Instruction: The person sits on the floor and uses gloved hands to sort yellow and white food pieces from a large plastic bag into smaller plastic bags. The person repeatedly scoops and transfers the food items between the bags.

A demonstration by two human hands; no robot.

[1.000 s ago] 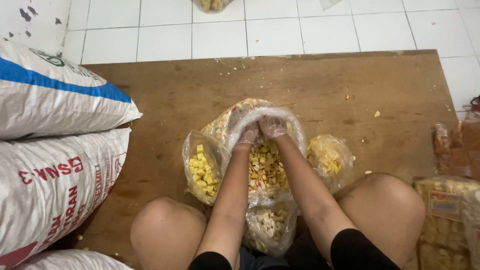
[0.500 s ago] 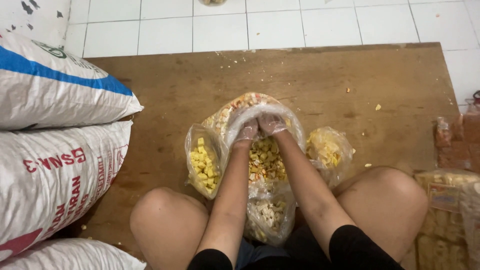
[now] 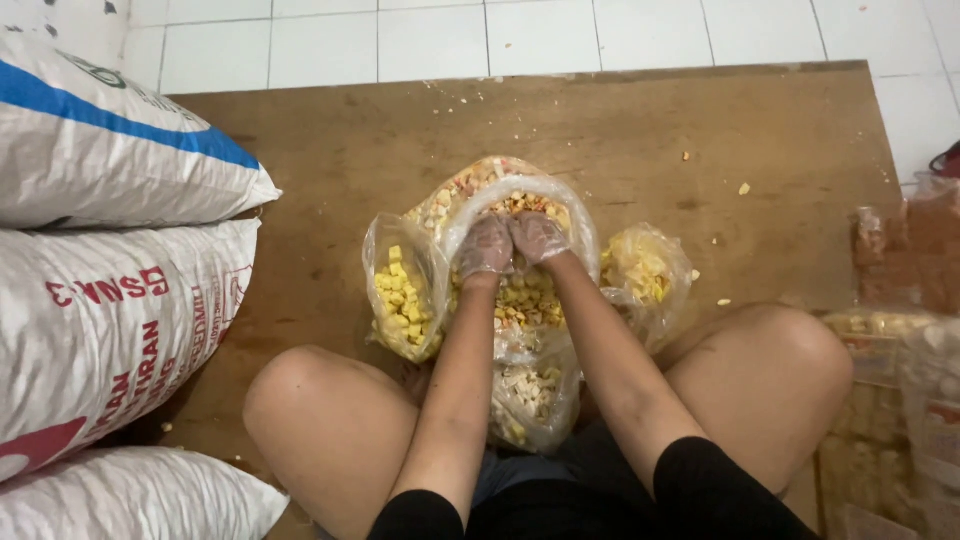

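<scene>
Hands, left (image 3: 485, 247) and right (image 3: 538, 236), fingers curled gripping the middle bag (image 3: 520, 300) of yellow cubes (image 3: 525, 298).

Bags (image 3: 520, 300): thin clear plastic, glossy. Gloves (image 3: 487, 247): filmy plastic. Board (image 3: 600, 130): matt wood (crumb-speckled). Left sacks (image 3: 110, 300): woven plastic. Far floor (image 3: 430, 40): glossy tile.

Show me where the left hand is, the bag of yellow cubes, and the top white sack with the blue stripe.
left hand (image 3: 486, 247), head view, on the gloved back of the hand.
bag of yellow cubes (image 3: 400, 300), head view, on the cubes inside.
striped sack (image 3: 120, 150), head view, on its upper face.
</scene>
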